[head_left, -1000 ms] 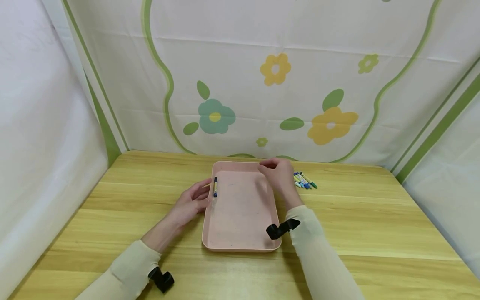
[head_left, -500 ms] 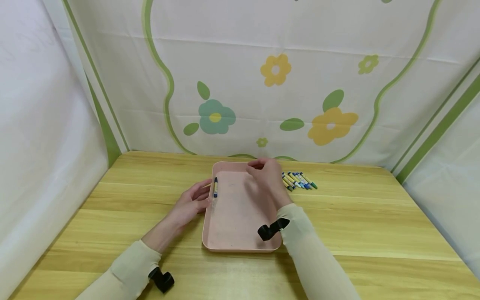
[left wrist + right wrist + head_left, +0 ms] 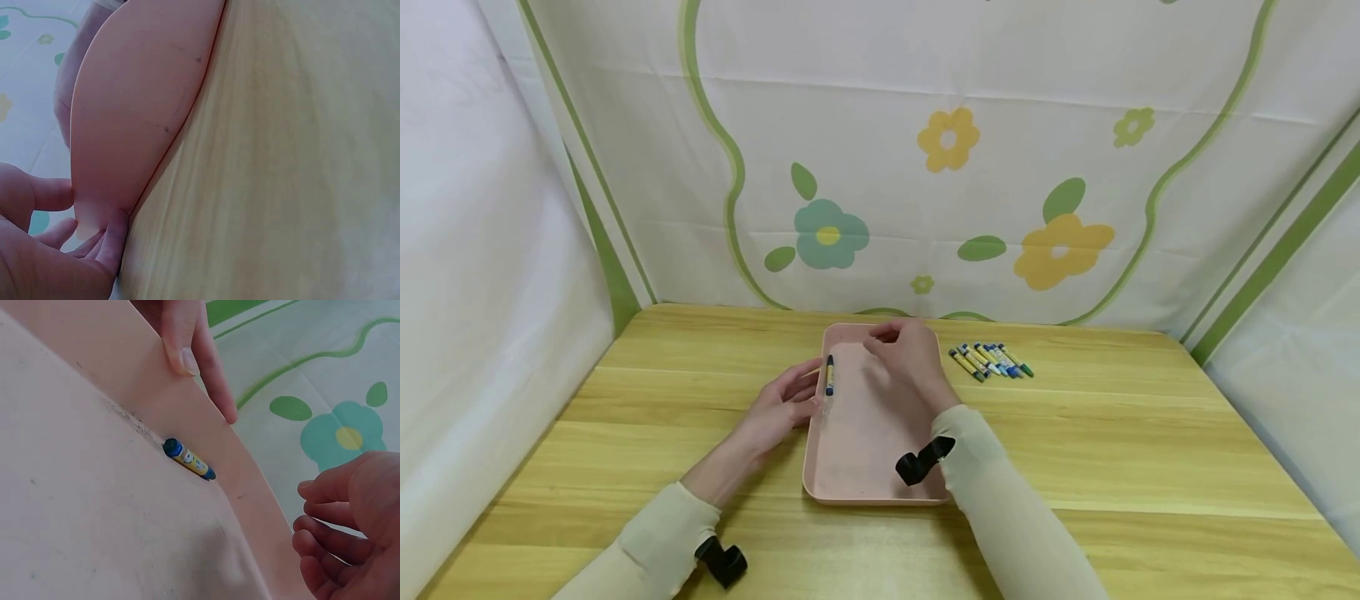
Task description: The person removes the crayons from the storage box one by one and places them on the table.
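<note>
One crayon (image 3: 830, 375) with a yellow wrapper and dark blue ends lies along the left inner wall of the pink tray (image 3: 872, 462). Against the outside of that same wall rests my left hand (image 3: 778, 402), thumb near the rim and fingers on the side, as the left wrist view also shows. My right hand (image 3: 910, 354) hovers over the tray's far part, its fingers loosely bent. In the right wrist view this hand (image 3: 350, 525) has a gap between thumb and fingers and holds nothing, with the crayon (image 3: 190, 461) a short way off.
Several more crayons (image 3: 987, 359) lie side by side on the wooden table (image 3: 1135, 442), right of the tray's far end. A white curtain (image 3: 865, 108) with printed flowers hangs behind the table's back edge.
My right hand has moved left across the tray's far end, uncovering more of the crayons on the table. The left hand, the tray and the crayon inside stay put.
</note>
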{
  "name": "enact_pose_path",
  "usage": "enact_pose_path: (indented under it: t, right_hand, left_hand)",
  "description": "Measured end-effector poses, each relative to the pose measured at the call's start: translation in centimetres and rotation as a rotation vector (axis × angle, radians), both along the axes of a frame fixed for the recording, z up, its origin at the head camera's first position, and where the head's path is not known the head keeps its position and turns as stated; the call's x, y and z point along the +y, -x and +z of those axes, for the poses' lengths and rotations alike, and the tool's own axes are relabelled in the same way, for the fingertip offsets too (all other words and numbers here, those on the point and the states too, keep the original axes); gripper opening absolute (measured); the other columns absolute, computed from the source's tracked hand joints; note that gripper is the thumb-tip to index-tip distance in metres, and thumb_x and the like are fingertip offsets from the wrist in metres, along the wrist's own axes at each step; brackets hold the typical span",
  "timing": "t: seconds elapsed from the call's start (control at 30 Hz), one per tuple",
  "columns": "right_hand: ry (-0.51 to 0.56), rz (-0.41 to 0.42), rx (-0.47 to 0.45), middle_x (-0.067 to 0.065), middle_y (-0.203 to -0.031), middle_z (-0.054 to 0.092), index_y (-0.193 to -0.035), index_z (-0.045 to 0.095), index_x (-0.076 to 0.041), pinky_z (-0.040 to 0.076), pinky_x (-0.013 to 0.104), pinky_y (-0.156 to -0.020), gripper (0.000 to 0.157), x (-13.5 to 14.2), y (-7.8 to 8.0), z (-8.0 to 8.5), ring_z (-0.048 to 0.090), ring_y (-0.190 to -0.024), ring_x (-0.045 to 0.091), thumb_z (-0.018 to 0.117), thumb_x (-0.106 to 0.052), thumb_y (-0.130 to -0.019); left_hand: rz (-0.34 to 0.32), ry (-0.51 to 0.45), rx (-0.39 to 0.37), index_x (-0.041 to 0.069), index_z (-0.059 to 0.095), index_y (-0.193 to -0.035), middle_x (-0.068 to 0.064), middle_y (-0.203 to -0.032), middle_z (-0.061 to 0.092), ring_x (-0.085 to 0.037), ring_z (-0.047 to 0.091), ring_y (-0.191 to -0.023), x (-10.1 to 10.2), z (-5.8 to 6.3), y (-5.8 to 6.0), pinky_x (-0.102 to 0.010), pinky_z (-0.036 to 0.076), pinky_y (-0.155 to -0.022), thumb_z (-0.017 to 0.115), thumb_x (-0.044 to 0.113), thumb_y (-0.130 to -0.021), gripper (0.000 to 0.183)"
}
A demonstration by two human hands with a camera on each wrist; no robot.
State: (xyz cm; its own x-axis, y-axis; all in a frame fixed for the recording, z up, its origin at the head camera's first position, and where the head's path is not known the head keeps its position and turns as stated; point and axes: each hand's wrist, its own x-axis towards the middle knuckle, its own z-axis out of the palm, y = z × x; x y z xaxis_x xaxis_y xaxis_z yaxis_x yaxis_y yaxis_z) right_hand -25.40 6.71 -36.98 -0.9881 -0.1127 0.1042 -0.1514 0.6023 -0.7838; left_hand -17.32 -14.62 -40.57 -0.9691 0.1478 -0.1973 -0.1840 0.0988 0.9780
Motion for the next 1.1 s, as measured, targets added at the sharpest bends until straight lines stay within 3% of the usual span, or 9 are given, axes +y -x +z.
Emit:
enact_pose_path:
  t: [0.17,0.4,0.8,1.1]
  right_hand:
    - [-0.094,-0.013,0.007,-0.005,-0.104,0.08,-0.113,0.082,-0.021,0.06,0.038,-0.089,0.021,-0.6,-0.5,0.3,0.073,-0.094,0.016,0.078,-0.034,-0.097]
    - [0.071,0.092,-0.086,0.001,-0.116,0.078,-0.12,0.079,-0.014,0.06,0.039,-0.094,0.024,-1.6,-0.5,0.2,0.071,-0.103,0.017,0.076,-0.024,-0.1]
    - [0.059,0.113,-0.153,0.002,-0.109,0.076,-0.118,0.078,-0.012,0.059,0.035,-0.089,0.023,-2.7,-0.2,-1.4,0.068,-0.098,0.018,0.078,-0.022,-0.098]
    - [0.002,0.146,-0.123,0.002,-0.102,0.077,-0.11,0.081,-0.012,0.057,0.03,-0.077,0.019,-3.2,-0.3,-2.1,0.066,-0.09,0.018,0.081,-0.023,-0.095]
  left_hand:
    - [0.002,-0.012,-0.002,0.014,0.036,-0.165,-0.019,-0.168,0.042,-0.035,0.044,-0.155,-0.1,-0.1,0.1,-0.033,0.055,-0.106,0.059,0.004,-0.104,0.066]
    - [-0.006,-0.005,-0.004,0.014,0.035,-0.166,-0.019,-0.169,0.041,-0.036,0.044,-0.154,-0.2,0.0,0.0,-0.036,0.054,-0.109,0.058,0.005,-0.104,0.066]
    - [-0.01,-0.002,-0.008,0.016,0.036,-0.166,-0.018,-0.168,0.042,-0.036,0.046,-0.154,-0.2,0.1,0.0,-0.037,0.053,-0.11,0.06,0.007,-0.104,0.067]
    - [-0.009,-0.009,-0.001,0.015,0.036,-0.166,-0.02,-0.168,0.042,-0.037,0.046,-0.153,-0.2,0.1,0.0,-0.033,0.054,-0.106,0.06,0.005,-0.104,0.067]
